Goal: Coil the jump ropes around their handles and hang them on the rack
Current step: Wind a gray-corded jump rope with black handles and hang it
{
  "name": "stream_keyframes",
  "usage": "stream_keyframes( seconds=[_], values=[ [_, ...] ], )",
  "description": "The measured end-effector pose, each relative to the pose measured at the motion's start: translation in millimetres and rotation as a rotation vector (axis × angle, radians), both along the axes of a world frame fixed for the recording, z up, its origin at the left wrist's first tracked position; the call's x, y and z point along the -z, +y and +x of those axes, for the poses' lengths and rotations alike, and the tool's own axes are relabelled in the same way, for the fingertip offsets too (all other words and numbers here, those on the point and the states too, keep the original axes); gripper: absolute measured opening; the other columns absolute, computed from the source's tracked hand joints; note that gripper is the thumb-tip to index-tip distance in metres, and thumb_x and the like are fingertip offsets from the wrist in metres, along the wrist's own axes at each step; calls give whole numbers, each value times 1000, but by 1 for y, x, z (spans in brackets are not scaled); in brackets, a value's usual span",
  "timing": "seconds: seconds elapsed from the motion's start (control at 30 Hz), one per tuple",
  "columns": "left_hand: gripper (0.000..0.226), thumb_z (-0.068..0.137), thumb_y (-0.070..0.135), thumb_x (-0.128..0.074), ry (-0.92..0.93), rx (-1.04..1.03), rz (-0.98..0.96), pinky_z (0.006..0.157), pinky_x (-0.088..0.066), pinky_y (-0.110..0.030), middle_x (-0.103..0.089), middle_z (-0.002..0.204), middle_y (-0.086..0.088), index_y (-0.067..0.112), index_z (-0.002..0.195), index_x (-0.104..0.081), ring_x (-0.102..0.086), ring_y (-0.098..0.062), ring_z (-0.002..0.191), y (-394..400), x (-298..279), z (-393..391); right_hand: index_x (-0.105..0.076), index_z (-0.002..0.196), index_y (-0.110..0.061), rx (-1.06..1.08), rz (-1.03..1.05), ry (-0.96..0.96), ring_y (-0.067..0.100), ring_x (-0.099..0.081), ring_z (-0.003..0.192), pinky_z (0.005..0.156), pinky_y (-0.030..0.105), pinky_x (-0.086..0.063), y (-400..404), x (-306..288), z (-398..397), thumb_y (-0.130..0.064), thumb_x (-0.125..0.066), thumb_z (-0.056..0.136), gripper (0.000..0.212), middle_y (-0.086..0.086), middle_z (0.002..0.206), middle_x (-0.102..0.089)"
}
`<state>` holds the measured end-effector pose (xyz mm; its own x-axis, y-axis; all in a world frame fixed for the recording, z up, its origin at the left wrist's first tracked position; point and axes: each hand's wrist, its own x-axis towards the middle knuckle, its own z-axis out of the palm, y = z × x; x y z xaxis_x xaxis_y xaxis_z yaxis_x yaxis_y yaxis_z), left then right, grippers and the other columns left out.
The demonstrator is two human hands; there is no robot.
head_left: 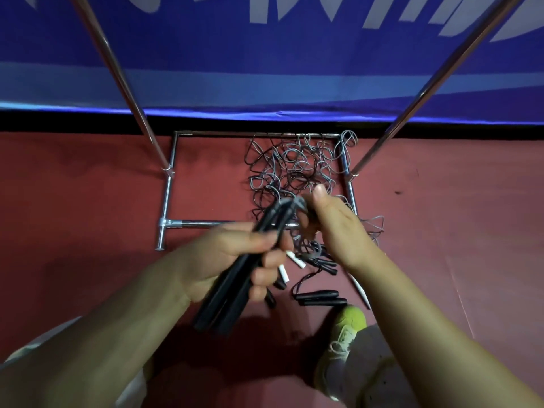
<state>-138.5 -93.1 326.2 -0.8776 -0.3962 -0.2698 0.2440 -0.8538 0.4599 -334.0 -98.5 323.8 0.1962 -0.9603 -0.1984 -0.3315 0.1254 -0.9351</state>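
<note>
My left hand [235,260] grips a pair of long black jump-rope handles [232,293], held together and slanting up to the right. At their upper tips, my right hand [329,222] pinches the grey rope [297,201] where it leaves the handles. A tangled heap of grey and black ropes [294,166] lies on the red floor inside the rack's base. More black handles [321,298] and white-tipped ones [295,259] lie on the floor below my hands. The metal rack [167,198] stands in front of me, its two uprights rising left and right.
A blue banner [265,54] with white lettering hangs behind the rack. My foot in a yellow-green shoe [344,334] stands at the lower right, close to the loose handles. The rack's left upright [117,75] and right upright [435,83] frame my hands.
</note>
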Motion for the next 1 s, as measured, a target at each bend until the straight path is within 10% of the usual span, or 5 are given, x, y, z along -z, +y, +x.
stream_keyframes(
  seconds=[0.1,0.27,0.53,0.83,1.0],
  values=[
    [25,98,14,-48,260,-86,79,63,-53,-28,-61,83,-4,0,116,-61,-61,-14,68,-14,-2,3,-58,64,-17,-52,29,12,23,-54,71,75,36,-42,-2,8,1,-58,-10,94,70,4,68,-58],
    [30,92,20,-60,121,-141,35,57,-51,-24,-61,77,2,3,116,-65,-58,-9,61,-29,1,15,-60,68,-6,-32,12,34,8,-52,60,62,19,-39,-5,13,12,-54,-19,94,68,-2,61,-58],
    [36,101,13,-39,284,-42,42,65,-54,-27,-62,89,-6,-6,130,-48,-63,-14,73,-31,-5,23,-64,75,-27,-132,-19,-269,5,-53,64,65,18,-43,-15,-1,12,-20,-43,92,28,-7,64,-59],
    [84,57,25,-87,-111,-384,-55,41,-45,-20,-52,62,4,7,131,-51,-48,-6,43,-34,-5,22,-66,104,-15,-34,-578,678,25,-56,70,55,30,-45,-7,8,20,-32,-41,93,33,0,77,-57],
    [80,53,26,-87,-197,-486,-46,39,-43,-21,-52,63,3,10,124,-54,-46,-6,42,-35,-10,15,-72,101,-10,-3,-782,730,30,-58,63,47,29,-45,-5,2,27,-24,-51,88,28,4,69,-56]
  ],
)
